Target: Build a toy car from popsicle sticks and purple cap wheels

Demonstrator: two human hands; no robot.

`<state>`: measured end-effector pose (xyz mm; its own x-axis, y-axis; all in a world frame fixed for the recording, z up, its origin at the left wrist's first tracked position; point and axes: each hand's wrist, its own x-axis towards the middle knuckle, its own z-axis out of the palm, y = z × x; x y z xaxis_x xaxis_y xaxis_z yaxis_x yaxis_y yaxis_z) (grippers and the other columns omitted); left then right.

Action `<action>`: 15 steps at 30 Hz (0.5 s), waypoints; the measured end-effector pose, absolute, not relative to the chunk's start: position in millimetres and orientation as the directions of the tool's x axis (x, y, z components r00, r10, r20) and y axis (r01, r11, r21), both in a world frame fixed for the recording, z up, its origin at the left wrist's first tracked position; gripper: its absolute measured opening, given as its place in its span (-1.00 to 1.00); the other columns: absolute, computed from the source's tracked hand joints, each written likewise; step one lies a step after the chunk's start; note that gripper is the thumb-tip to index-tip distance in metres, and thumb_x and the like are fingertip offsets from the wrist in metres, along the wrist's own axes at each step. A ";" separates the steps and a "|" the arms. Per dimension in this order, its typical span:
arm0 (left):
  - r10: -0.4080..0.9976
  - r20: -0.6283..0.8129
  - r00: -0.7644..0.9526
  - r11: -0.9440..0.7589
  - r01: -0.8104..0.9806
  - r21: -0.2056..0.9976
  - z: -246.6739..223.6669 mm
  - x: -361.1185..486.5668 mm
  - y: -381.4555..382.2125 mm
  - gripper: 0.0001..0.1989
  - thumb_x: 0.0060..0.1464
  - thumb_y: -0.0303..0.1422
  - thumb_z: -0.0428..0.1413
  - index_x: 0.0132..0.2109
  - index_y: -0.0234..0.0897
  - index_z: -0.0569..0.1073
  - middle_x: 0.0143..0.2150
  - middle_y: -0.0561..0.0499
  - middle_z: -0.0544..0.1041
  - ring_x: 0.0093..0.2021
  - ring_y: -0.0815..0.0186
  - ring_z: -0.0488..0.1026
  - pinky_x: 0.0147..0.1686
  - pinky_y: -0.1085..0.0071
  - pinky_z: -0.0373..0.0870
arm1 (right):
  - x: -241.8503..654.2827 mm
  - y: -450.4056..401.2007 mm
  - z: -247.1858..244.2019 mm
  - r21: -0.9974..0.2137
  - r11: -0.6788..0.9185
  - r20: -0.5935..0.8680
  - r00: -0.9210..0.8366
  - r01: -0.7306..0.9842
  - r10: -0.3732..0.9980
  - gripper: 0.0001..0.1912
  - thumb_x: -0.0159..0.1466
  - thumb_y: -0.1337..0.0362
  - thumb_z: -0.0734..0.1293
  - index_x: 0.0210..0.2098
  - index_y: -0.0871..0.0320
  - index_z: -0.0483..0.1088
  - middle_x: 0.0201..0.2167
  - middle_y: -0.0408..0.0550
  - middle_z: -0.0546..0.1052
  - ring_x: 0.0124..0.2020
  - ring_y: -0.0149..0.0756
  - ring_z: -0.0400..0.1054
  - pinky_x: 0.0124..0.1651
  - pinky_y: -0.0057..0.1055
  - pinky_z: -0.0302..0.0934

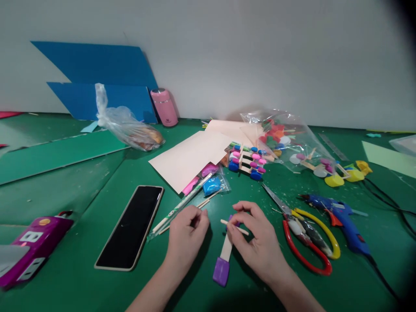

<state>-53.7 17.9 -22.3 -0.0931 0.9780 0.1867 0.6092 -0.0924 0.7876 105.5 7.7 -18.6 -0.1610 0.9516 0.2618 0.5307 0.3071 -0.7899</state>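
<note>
As I look down through the head view, my right hand (256,236) has thumb and forefinger closed on a short stick (225,222), its other fingers loosely bent. That stick lies crosswise over the upper part of a flat stick (226,247); whether the two touch, I can't tell. The flat stick is on the table (81,260) between my hands, slanting, with a purple block (221,271) on its near end and more purple partly hidden behind my right fingers.

My left hand (188,227) is beside it, fingers curled in toward the thumb. I can't see whether anything is tucked inside.

I judge the step in hand to be lining up the short stick across the flat one, near its far end. From here the work seems to call for a light, level pinch, with the left fingers free to steady the flat stick; pressing hard could skew it or dent the purple block.

Just right of my right hand are the scissors (299,232), with the glue gun (341,221) beyond them. The phone (130,227) lies left of my left hand, and wheeled pieces (248,162) sit farther back.
</note>
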 end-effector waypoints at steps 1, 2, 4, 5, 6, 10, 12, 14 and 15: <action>0.979 0.192 -0.071 -0.113 0.595 0.796 -21.0 -55.5 19.1 -0.86 -0.03 -0.46 0.00 -0.50 -0.28 0.37 -0.59 0.10 0.35 -0.56 0.38 0.29 -0.55 0.48 0.24 | 105.6 7.5 -18.7 -0.790 0.308 0.262 -0.162 0.530 0.951 -0.92 0.15 0.37 0.24 -0.45 0.13 0.35 -0.23 -0.01 0.27 -0.14 -0.23 0.25 -0.16 -0.33 0.17; 0.981 0.192 -0.036 -0.140 0.560 0.817 -19.7 -56.5 20.1 -0.90 -0.02 -0.46 0.00 -0.38 -0.29 0.42 -0.49 0.06 0.42 -0.48 0.36 0.36 -0.48 0.45 0.30 | 105.9 7.2 -18.7 -0.789 0.311 0.265 -0.163 0.530 0.950 -0.92 0.15 0.36 0.24 -0.45 0.13 0.35 -0.24 -0.01 0.28 -0.15 -0.23 0.25 -0.16 -0.34 0.17; 0.983 0.161 0.086 -0.183 0.437 0.881 -17.0 -56.1 21.1 -0.80 -0.01 -0.45 0.02 -0.19 -0.26 0.43 -0.34 -0.02 0.47 -0.36 0.32 0.41 -0.36 0.40 0.36 | 106.4 6.7 -18.6 -0.783 0.322 0.275 -0.168 0.532 0.947 -0.92 0.14 0.36 0.24 -0.45 0.13 0.36 -0.25 -0.02 0.29 -0.15 -0.23 0.26 -0.16 -0.33 0.18; 0.978 0.123 0.166 -0.177 0.362 0.915 -15.7 -54.9 21.4 -0.79 0.00 -0.43 0.03 -0.17 -0.26 0.44 -0.32 -0.03 0.48 -0.34 0.31 0.41 -0.34 0.39 0.37 | 106.6 6.5 -18.6 -0.780 0.329 0.282 -0.170 0.533 0.944 -0.92 0.14 0.36 0.24 -0.45 0.12 0.36 -0.25 -0.02 0.30 -0.15 -0.23 0.26 -0.16 -0.33 0.19; 0.969 0.073 0.237 -0.143 0.294 0.945 -14.6 -53.5 21.5 -0.82 0.02 -0.41 0.03 -0.21 -0.27 0.46 -0.34 -0.04 0.49 -0.36 0.30 0.41 -0.36 0.39 0.37 | 106.7 6.4 -18.6 -0.776 0.334 0.289 -0.169 0.535 0.942 -0.92 0.13 0.36 0.24 -0.45 0.12 0.36 -0.25 -0.02 0.30 -0.15 -0.23 0.27 -0.16 -0.33 0.19; 0.943 -0.116 0.311 0.058 0.191 0.980 -11.4 -48.4 22.8 -0.84 0.03 -0.38 0.04 -0.42 -0.31 0.49 -0.51 0.02 0.45 -0.47 0.35 0.35 -0.48 0.46 0.32 | 107.0 6.5 -18.6 -0.773 0.337 0.295 -0.164 0.538 0.941 -0.93 0.13 0.36 0.24 -0.45 0.12 0.35 -0.26 -0.02 0.31 -0.16 -0.22 0.27 -0.16 -0.32 0.20; 0.945 -0.151 0.289 0.103 0.175 0.979 -10.8 -47.9 23.6 -0.84 0.01 -0.38 0.06 -0.45 -0.31 0.48 -0.53 0.03 0.43 -0.49 0.36 0.32 -0.49 0.46 0.30 | 108.2 5.6 -18.6 -0.776 0.334 0.286 -0.173 0.536 0.942 -0.94 0.13 0.36 0.24 -0.41 0.12 0.36 -0.24 -0.02 0.31 -0.14 -0.23 0.26 -0.14 -0.31 0.19; 0.942 -0.169 0.291 0.123 0.168 0.978 -10.7 -48.4 24.1 -0.84 0.01 -0.37 0.06 -0.44 -0.32 0.48 -0.52 0.02 0.44 -0.49 0.36 0.31 -0.49 0.46 0.29 | 111.5 3.2 -18.7 -0.777 0.325 0.270 -0.182 0.539 0.946 -0.88 0.12 0.35 0.26 -0.31 0.12 0.36 -0.20 0.00 0.31 -0.12 -0.22 0.25 -0.10 -0.30 0.17; 0.940 -0.176 0.293 0.131 0.167 0.977 -10.6 -48.7 24.2 -0.84 0.01 -0.36 0.06 -0.44 -0.32 0.48 -0.51 0.02 0.44 -0.48 0.36 0.31 -0.49 0.45 0.28 | 113.9 1.5 -18.9 -0.777 0.319 0.259 -0.185 0.543 0.948 -0.83 0.11 0.33 0.28 -0.26 0.13 0.35 -0.18 0.00 0.30 -0.11 -0.22 0.24 -0.08 -0.29 0.17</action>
<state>-48.7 24.2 -10.6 0.2929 0.9398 -0.1758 0.1668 0.1308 0.9773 113.9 1.5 -18.9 -0.1852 0.9479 0.2592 0.5432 0.3185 -0.7769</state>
